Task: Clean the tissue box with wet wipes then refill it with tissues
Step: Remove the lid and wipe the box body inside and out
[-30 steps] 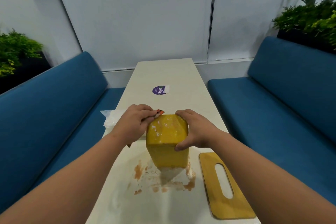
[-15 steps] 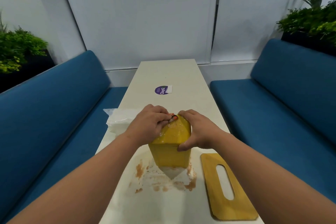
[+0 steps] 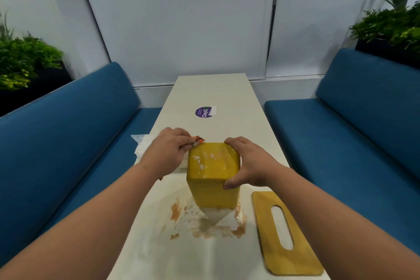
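A yellow tissue box (image 3: 213, 177) stands on end in the middle of the table, with white smears on its upper face. My right hand (image 3: 248, 162) grips its top right side, thumb on the near edge. My left hand (image 3: 167, 151) is at the box's upper left edge and pinches a stained wet wipe (image 3: 197, 141), mostly hidden under the fingers. The box's yellow lid (image 3: 284, 234), with an oval slot, lies flat at the near right. A pack of white tissues (image 3: 142, 150) lies at the table's left edge behind my left hand.
Reddish-brown spill stains (image 3: 204, 227) spread over the table (image 3: 216, 95) around the box's base. A purple round sticker (image 3: 203, 112) sits farther back. Blue sofas (image 3: 68, 132) flank the table on both sides, with plants behind them.
The box has turned back so its broad upper face shows flat again. My left hand with the wipe has slid from the top middle to the box's upper left edge.
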Demonstrator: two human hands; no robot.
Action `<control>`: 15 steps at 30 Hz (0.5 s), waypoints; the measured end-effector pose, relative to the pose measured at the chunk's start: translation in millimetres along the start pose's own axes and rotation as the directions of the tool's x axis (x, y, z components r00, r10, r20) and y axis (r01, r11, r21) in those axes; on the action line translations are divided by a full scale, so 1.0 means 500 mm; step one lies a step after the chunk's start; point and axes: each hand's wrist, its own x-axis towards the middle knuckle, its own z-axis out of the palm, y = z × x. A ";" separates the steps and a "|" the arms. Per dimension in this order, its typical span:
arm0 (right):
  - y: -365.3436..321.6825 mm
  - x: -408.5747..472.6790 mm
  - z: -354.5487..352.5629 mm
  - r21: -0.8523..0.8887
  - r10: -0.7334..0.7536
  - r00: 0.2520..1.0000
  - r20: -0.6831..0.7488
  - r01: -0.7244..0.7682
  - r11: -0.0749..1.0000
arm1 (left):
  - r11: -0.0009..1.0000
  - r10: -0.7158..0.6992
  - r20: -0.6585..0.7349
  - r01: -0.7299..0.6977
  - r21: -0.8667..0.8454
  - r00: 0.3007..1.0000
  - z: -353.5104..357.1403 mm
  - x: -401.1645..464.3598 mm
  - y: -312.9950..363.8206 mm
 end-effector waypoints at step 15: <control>0.002 0.013 -0.005 -0.002 0.004 1.000 0.029 -0.004 1.000 | 0.990 0.120 0.001 -0.119 -0.078 0.993 0.026 -0.098 0.039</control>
